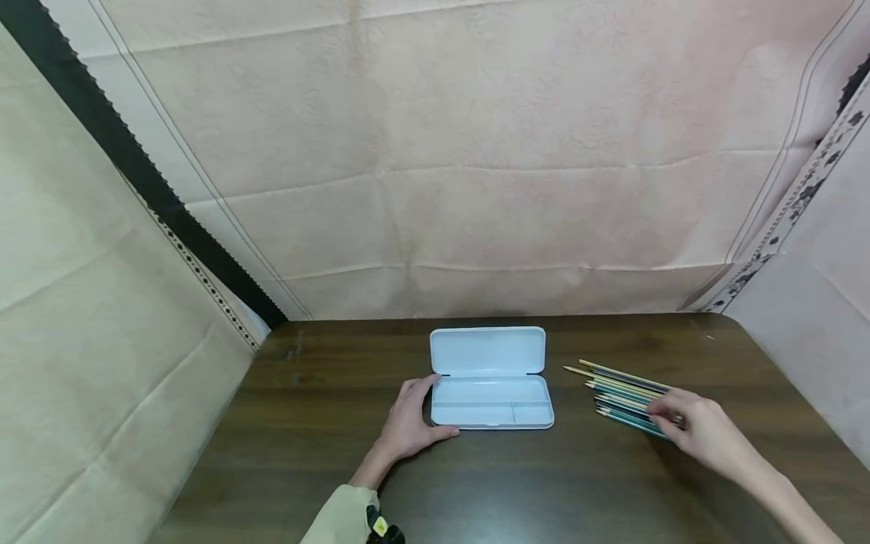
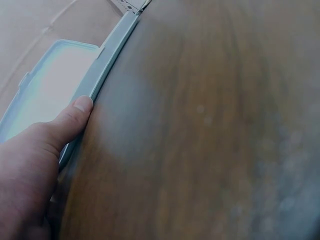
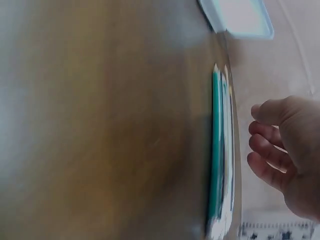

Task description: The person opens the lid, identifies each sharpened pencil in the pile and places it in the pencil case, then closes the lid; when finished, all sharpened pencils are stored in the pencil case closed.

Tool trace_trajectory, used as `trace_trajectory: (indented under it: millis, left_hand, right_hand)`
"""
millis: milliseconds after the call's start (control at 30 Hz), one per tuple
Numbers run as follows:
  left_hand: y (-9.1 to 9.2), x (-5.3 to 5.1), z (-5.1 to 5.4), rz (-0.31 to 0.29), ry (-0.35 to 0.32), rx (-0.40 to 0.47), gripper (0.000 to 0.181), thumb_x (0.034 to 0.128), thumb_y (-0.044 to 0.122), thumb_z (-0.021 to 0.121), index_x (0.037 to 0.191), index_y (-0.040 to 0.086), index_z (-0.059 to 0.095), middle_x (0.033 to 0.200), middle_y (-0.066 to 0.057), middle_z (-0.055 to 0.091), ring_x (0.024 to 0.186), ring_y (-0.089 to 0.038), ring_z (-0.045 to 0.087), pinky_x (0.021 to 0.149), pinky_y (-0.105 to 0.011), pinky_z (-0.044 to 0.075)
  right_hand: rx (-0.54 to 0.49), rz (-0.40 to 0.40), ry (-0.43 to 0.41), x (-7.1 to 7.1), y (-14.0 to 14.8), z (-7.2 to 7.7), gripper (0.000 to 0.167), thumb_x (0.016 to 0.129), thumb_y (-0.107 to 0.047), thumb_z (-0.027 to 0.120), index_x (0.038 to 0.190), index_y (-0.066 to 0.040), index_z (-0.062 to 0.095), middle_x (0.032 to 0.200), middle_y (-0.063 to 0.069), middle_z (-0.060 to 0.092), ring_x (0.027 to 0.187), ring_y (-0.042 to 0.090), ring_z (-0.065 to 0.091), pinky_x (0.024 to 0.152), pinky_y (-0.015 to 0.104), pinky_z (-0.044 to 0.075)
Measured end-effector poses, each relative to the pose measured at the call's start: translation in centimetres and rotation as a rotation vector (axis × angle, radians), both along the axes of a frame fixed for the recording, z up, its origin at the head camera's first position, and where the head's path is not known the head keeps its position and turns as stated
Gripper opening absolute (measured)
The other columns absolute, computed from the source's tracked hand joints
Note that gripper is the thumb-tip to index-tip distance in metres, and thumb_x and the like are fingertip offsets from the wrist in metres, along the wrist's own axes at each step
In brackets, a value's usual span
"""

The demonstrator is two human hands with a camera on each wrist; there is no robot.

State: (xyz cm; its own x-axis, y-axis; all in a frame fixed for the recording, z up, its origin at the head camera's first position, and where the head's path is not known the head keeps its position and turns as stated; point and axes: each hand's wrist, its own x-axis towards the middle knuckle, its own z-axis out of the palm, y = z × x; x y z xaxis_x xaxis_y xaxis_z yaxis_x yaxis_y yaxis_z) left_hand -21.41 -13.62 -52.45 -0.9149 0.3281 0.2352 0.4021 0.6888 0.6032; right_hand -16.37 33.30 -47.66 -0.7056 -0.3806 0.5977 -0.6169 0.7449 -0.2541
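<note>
A light blue pencil case (image 1: 492, 390) lies on the table with its hinged lid (image 1: 488, 350) folded back, and nothing shows in its compartments. My left hand (image 1: 416, 420) grips the case by its left end. In the left wrist view, the thumb (image 2: 75, 117) presses on the case's front wall (image 2: 111, 55). Several pencils (image 1: 621, 393), green, yellowish and dark, lie side by side to the right of the case, tips toward it. Above their right ends hovers my right hand (image 1: 700, 431). Its loosely bent fingers (image 3: 270, 167) hold nothing and stay apart from the pencils (image 3: 216, 145) in the right wrist view.
The brown wooden table (image 1: 326, 393) runs back to a pale cloth wall (image 1: 516, 189). More cloth hangs at the left (image 1: 102, 317) and the right (image 1: 816, 287), close to the table's sides.
</note>
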Motion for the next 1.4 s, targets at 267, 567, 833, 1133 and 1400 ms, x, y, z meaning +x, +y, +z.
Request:
trace_trajectory:
  millis: [267,567,833,1133,1400]
  left_hand:
    - [-0.1,-0.2,-0.1,-0.002,-0.002,-0.004,0.096,0.0735,0.053,0.086,0.15,0.013,0.044,0.141,-0.007,0.053,0.127,-0.024,0.043,0.097,-0.048,0.044]
    - [0.0,-0.1,-0.1,-0.003,0.009,0.0,0.096,0.0734,0.054,0.086,0.149,0.012,0.045,0.141,-0.007,0.053,0.127,-0.024,0.044,0.097,-0.049,0.044]
    - [0.0,-0.1,0.0,-0.002,0.005,0.005,0.096,0.0735,0.053,0.086,0.149,0.012,0.045,0.141,-0.007,0.053,0.127,-0.024,0.043,0.097,-0.049,0.044]
    - [0.0,0.0,0.1,-0.002,0.002,0.01,0.095,0.0737,0.051,0.087,0.149,0.013,0.044,0.141,-0.007,0.053,0.126,-0.024,0.044,0.097,-0.048,0.044]
    - [0.0,0.0,0.1,-0.004,0.006,0.013,0.095,0.0736,0.051,0.087,0.149,0.013,0.045,0.141,-0.007,0.053,0.126,-0.024,0.044,0.097,-0.049,0.044]
  right_hand:
    - [0.148,-0.124,0.089,3.2,3.0,-1.6,0.029,0.096,-0.048,0.066,0.081,-0.022,0.07,0.087,-0.009,0.061,0.077,0.017,0.061,0.062,0.028,0.046]
    - [0.142,-0.138,0.139,3.9,4.0,-3.0,0.065,0.1,-0.063,0.023,0.08,-0.021,0.068,0.084,-0.009,0.06,0.077,0.018,0.058,0.063,0.025,0.043]
    - [0.154,-0.135,0.15,3.6,4.2,-3.5,0.066,0.101,-0.062,0.021,0.081,-0.021,0.068,0.085,-0.007,0.06,0.076,0.02,0.059,0.062,0.029,0.044]
    - [0.21,-0.126,0.044,3.7,4.2,-3.1,0.028,0.07,-0.002,0.077,0.09,-0.021,0.069,0.089,-0.006,0.06,0.078,0.02,0.059,0.052,0.032,0.045]
    - [0.226,-0.143,-0.02,3.9,3.9,-2.8,0.05,0.057,0.009,0.082,0.091,-0.025,0.068,0.088,-0.011,0.057,0.074,0.01,0.055,0.046,0.027,0.037]
